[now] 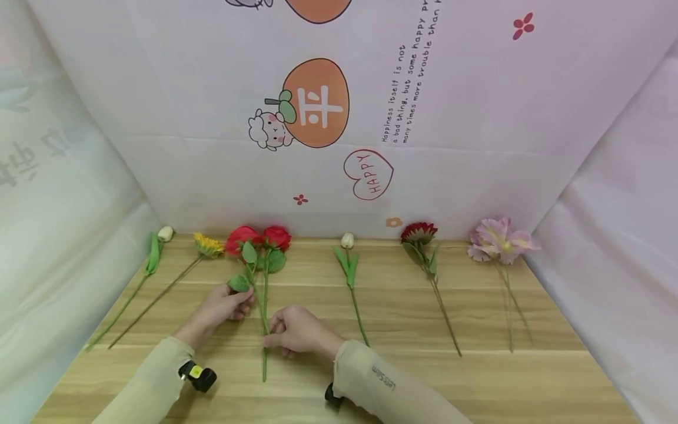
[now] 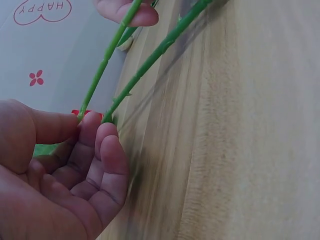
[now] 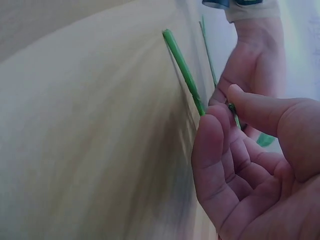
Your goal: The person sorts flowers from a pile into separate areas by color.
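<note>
1. Red roses are in play: a left rose (image 1: pixel 242 242) and a right rose (image 1: pixel 278 237), heads side by side near the back of the wood-grain table (image 1: pixel 508 388), left of centre.
2. And the left rose is gripped twice! Its upper stem is pinched by the left hand (image 1: pixel 222 307), beside the leaves; its lower stem is pinched by the right hand (image 1: pixel 299 331).
3. Alongside, the right rose's stem is seen running close by the fingers; whether it is touched cannot be told.
4. Progress, as judged: the pair is lined up, stems converging low down, but the handling looks unfinished, since the left rose has not yet been let go.
5. Now the pose: the hands are held apart, fingers curled, the left set farther forward, the right angled inward nearer the stem ends.
6. Farther out, no other flower is touched: a white tulip (image 1: pixel 166 234) and a yellow flower (image 1: pixel 208 245) are laid leftward; rightward, a second white tulip (image 1: pixel 347 240), a dark red flower (image 1: pixel 419 232) and ruffled pink blooms (image 1: pixel 500 240) are spread.
</note>
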The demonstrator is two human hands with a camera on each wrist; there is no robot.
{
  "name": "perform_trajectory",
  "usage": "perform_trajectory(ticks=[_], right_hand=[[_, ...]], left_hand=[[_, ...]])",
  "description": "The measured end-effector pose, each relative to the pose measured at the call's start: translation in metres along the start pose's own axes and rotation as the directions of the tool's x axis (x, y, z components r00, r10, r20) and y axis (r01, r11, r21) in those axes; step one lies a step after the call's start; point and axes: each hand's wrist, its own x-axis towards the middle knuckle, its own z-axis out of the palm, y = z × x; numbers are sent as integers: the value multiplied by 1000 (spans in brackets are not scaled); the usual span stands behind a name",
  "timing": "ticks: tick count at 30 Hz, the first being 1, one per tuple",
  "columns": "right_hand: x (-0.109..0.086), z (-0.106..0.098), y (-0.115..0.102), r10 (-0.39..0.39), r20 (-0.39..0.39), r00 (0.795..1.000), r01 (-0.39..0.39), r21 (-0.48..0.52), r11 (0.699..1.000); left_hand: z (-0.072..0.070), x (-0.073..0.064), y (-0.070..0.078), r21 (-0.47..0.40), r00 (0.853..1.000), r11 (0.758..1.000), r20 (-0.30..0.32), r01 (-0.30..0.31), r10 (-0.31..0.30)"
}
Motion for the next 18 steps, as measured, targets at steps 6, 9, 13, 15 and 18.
perform_trajectory(ticks=[6,9,13,15,18], right_hand=[[4,8,2,10,8,1000,-10,-7,1000],[3,7,4,13,9,1000,-13,-5,1000],[4,6,5,21,18,1000,-21,-3,1000],[4,5,4,26,28,999,-26,2,1000],[4,5,2,31,39,999,-31,2,1000]], left_hand=[[0,3,-1,7,1000,1000,10,14,-14],[1,6,-3,7,1000,1000,16,16,-16],[1,10,-6,3,999,999,2,32,-32],[-1,12,-7,-3,1000,1000,-2,31,-31],[-2,12,-6,-17,1000,1000,1,21,-21]])
